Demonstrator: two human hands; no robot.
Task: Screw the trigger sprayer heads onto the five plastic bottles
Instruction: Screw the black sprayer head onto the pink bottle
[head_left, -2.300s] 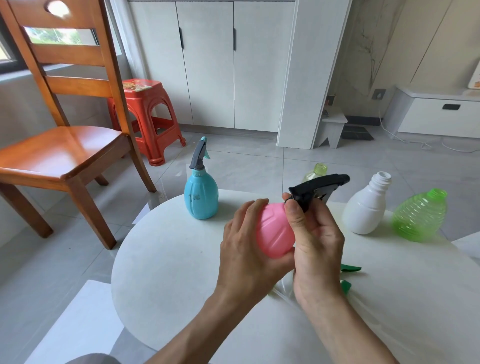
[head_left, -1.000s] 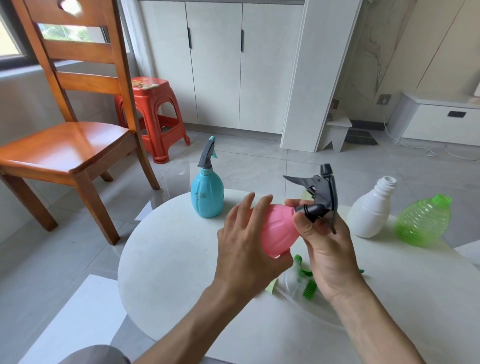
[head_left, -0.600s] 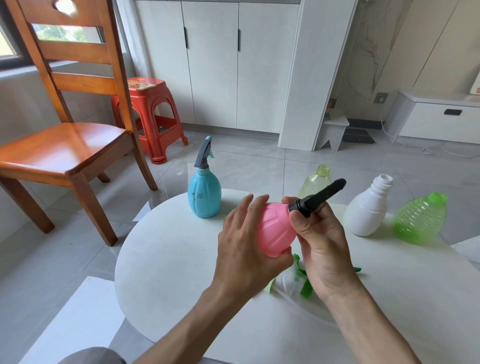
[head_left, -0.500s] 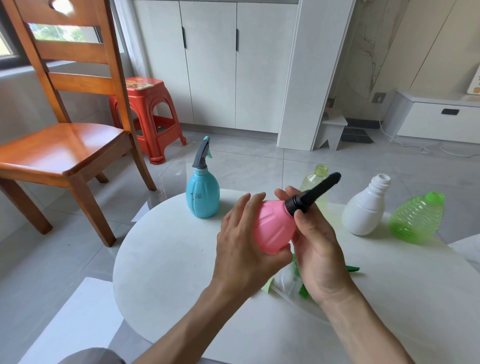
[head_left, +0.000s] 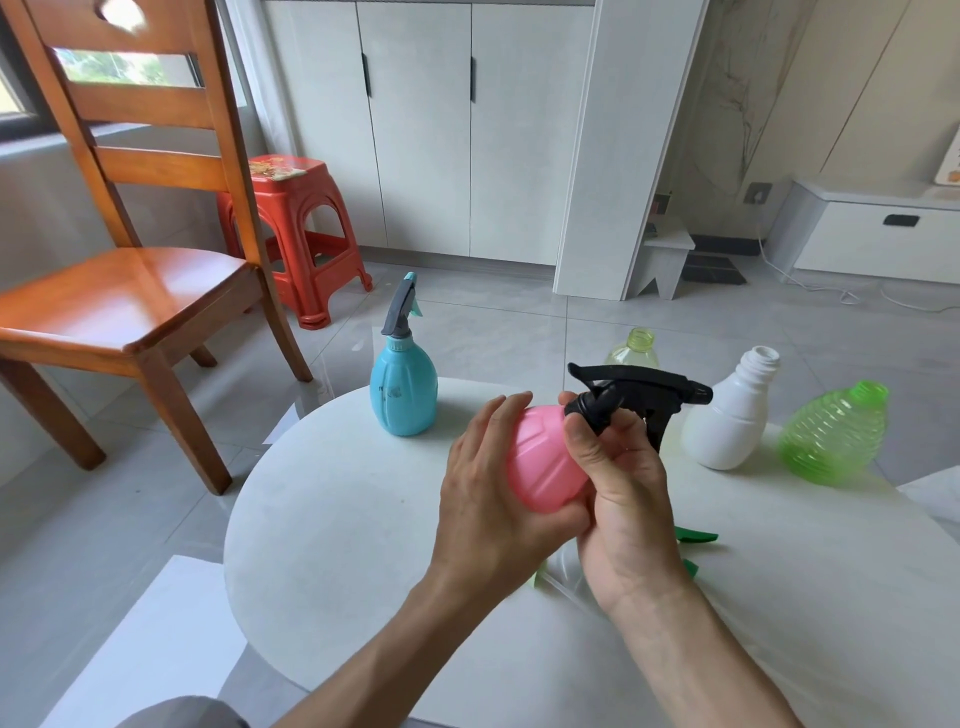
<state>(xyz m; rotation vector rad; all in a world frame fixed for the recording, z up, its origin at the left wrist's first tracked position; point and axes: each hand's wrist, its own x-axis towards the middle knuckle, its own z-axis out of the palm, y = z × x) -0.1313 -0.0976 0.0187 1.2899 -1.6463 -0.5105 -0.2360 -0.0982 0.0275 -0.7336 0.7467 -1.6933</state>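
Note:
My left hand (head_left: 485, 499) wraps the body of a pink bottle (head_left: 543, 460), held tilted above the round white table (head_left: 332, 525). My right hand (head_left: 618, 493) grips the collar of a black trigger sprayer head (head_left: 636, 392) sitting on the pink bottle's neck, nozzle pointing right. A blue bottle (head_left: 402, 392) with a grey sprayer head stands at the table's far edge. Three bottles stand with open necks: a pale yellow one (head_left: 634, 351) behind my hands, a white one (head_left: 732, 413) and a ribbed green one (head_left: 834, 436) at the right.
Loose green sprayer parts (head_left: 693, 538) and a clear tube lie on the table under my right wrist. A wooden chair (head_left: 130, 291) stands at the left, with a red plastic stool (head_left: 296, 228) behind it. White cabinets line the back wall.
The black sprayer head has turned on the pink bottle's neck: half a second ago it pointed up and away, now its nozzle lies level toward the right. My right fingers shifted around the collar.

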